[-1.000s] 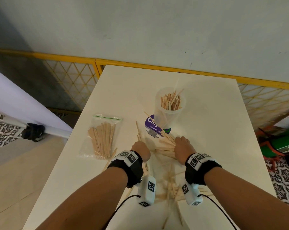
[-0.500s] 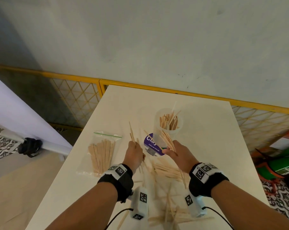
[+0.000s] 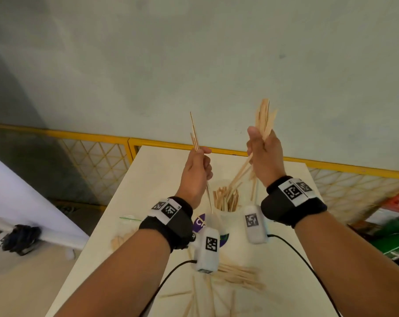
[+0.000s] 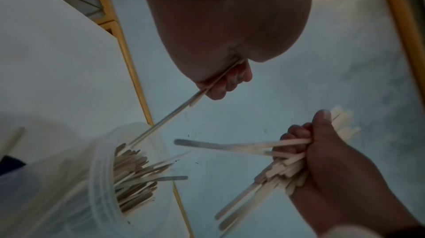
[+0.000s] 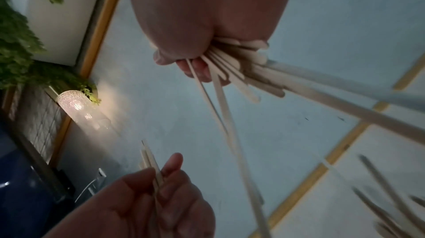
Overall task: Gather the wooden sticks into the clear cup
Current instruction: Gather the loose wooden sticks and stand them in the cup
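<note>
Holding both loads upright above the cup (image 3: 226,202) is the step in hand, and doing it well looks like a matter of aiming the lower ends first. The left hand (image 3: 195,177) pinches two thin sticks (image 3: 194,133) between thumb and fingers; their lower tips point down just over the cup's rim. The right hand (image 3: 263,159) has its grip curled round a thick bundle (image 3: 263,117), too many to count, perhaps a dozen or more, with ends splayed out below the fist. My judgement: square the bundle up before lowering, since a splayed end may catch the rim or tip the light cup, and feed one hand at a time so the loads do not cross at the mouth.

One cup stands on the surface (image 3: 162,170), already well filled with sticks standing on end; the number inside cannot be counted. Loose sticks (image 3: 237,274) lie on the near part of the surface, a cluster plus several scattered ones, roughly ten or more, blurred. One zip bag (image 3: 125,232) with more sticks lies left of the cup, mostly hidden by the left wrist. A purple card (image 3: 199,223) lies against the cup's base. So the task seems partly done, with more rounds left.
</note>
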Tool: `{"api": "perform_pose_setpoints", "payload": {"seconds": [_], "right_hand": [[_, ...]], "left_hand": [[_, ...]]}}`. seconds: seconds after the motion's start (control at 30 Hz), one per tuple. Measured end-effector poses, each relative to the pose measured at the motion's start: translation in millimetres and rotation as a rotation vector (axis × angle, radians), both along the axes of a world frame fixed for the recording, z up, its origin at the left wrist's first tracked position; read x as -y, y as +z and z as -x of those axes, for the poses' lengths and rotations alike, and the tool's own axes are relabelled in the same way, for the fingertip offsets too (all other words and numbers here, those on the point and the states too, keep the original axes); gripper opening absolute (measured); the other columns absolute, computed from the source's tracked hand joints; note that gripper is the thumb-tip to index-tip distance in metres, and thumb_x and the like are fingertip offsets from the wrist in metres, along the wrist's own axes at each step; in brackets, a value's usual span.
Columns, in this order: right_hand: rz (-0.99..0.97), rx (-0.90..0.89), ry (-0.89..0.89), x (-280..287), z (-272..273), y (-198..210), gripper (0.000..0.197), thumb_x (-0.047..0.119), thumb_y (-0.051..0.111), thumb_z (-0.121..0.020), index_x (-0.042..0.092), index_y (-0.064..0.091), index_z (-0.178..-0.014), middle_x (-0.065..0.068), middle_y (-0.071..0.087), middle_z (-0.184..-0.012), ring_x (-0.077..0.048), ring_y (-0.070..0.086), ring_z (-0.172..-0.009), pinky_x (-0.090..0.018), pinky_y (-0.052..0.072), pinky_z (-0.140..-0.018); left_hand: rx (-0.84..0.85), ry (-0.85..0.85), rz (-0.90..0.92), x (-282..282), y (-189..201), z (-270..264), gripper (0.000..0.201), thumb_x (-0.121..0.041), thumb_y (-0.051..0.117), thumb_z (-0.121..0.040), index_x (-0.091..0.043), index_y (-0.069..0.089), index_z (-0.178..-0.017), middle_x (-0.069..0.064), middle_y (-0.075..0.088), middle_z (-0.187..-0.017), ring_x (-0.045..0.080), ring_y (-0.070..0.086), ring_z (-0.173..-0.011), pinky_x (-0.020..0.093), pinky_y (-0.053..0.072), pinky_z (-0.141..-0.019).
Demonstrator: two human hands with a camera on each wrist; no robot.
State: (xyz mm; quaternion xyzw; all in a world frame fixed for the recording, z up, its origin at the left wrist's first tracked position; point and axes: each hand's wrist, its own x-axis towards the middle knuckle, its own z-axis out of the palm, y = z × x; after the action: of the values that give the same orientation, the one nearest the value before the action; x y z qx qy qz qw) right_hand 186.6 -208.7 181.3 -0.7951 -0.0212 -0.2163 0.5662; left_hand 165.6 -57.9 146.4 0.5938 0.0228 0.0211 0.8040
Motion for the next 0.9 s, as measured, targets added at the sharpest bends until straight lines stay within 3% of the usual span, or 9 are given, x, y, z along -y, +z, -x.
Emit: {"api": "perform_pose_setpoints", "payload": {"seconds": [0.07,0.13,0.2,0.33,0.47,0.57,0.7,0.77,0.9], "right_hand": [[0.031,0.034,-0.027,-1.4,-13.7,5.8,0.025,0.039,0.042,-0.097,0.015,0.048,-0.104,0.004,0.047,-0.065,-0.013,0.044,-0.057,-0.012,0.039,-0.045],[0.1,0.046,-0.017,-4.0,-23.1,5.5,0.027,0.042,0.043,-0.096,0.016,0.047,-0.101,0.006,0.046,-0.064,-0.013,0.042,-0.054,-0.019,0.04,-0.048],[0.176,0.039,0.007,-9.1,-28.2,-0.8,0.028,0.043,0.043,-0.096,0.016,0.046,-0.099,0.005,0.046,-0.064,-0.012,0.042,-0.053,-0.019,0.039,-0.048],[0.183,-0.017,0.056,-25.0,-25.1,-34.8,0.026,0.04,0.045,-0.096,0.015,0.047,-0.102,0.009,0.049,-0.067,-0.006,0.046,-0.055,-0.01,0.039,-0.05],[0.093,-0.123,0.121,-28.2,-16.6,-78.1,0.022,0.037,0.045,-0.096,0.017,0.045,-0.105,0.015,0.048,-0.071,-0.001,0.048,-0.062,-0.015,0.039,-0.062],[0.072,-0.15,0.139,-22.5,-12.3,-97.0,0.015,0.034,0.045,-0.096,0.019,0.042,-0.097,0.013,0.045,-0.068,-0.003,0.045,-0.058,-0.017,0.038,-0.058],[-0.061,-0.165,0.082,-15.1,-17.2,-94.9,0.02,0.034,0.046,-0.096,0.015,0.045,-0.092,-0.003,0.045,-0.066,-0.018,0.043,-0.059,-0.03,0.041,-0.054],[-0.076,-0.128,0.049,-13.5,-24.1,-82.8,0.022,0.034,0.046,-0.096,0.013,0.046,-0.09,-0.005,0.046,-0.066,-0.016,0.043,-0.056,-0.027,0.041,-0.052],[-0.08,-0.026,0.056,-17.9,-39.7,-54.5,0.021,0.034,0.047,-0.096,0.013,0.048,-0.093,0.003,0.05,-0.068,-0.006,0.047,-0.056,-0.011,0.039,-0.05]], "left_hand": [[0.02,0.004,-0.037,2.5,-0.4,-7.5,0.027,-0.02,0.026,-0.104,-0.016,0.051,-0.093,-0.004,0.031,-0.067,0.01,0.027,-0.058,0.026,0.026,-0.058],[0.025,0.019,-0.067,5.0,-4.2,-11.9,0.026,-0.02,0.027,-0.104,-0.017,0.05,-0.093,-0.004,0.031,-0.067,0.01,0.028,-0.059,0.026,0.028,-0.059],[0.021,0.03,-0.105,7.4,-9.9,-14.1,0.024,-0.021,0.028,-0.103,-0.018,0.05,-0.094,-0.003,0.031,-0.069,0.01,0.03,-0.06,0.026,0.03,-0.061],[0.017,0.042,-0.153,10.6,-23.8,-18.3,0.023,-0.023,0.028,-0.103,-0.02,0.05,-0.097,-0.003,0.032,-0.071,0.011,0.033,-0.064,0.026,0.034,-0.065],[0.022,0.057,-0.165,12.4,-29.0,-25.7,0.022,-0.022,0.027,-0.103,-0.023,0.049,-0.099,-0.002,0.031,-0.072,0.011,0.034,-0.066,0.026,0.036,-0.067],[0.025,0.053,-0.167,16.4,-29.7,-31.2,0.022,-0.021,0.028,-0.103,-0.023,0.049,-0.101,-0.003,0.031,-0.072,0.011,0.034,-0.066,0.027,0.036,-0.068],[0.033,0.048,-0.153,22.9,-29.4,-35.7,0.021,-0.022,0.029,-0.103,-0.023,0.049,-0.098,-0.004,0.031,-0.071,0.011,0.033,-0.065,0.028,0.035,-0.068],[0.041,0.05,-0.139,24.8,-27.8,-37.3,0.021,-0.022,0.029,-0.103,-0.024,0.049,-0.098,-0.005,0.032,-0.071,0.01,0.034,-0.065,0.027,0.035,-0.067],[0.072,0.07,-0.063,28.6,-17.8,-42.4,0.022,-0.023,0.03,-0.103,-0.026,0.05,-0.096,-0.005,0.034,-0.07,0.01,0.034,-0.064,0.026,0.035,-0.066]]}}
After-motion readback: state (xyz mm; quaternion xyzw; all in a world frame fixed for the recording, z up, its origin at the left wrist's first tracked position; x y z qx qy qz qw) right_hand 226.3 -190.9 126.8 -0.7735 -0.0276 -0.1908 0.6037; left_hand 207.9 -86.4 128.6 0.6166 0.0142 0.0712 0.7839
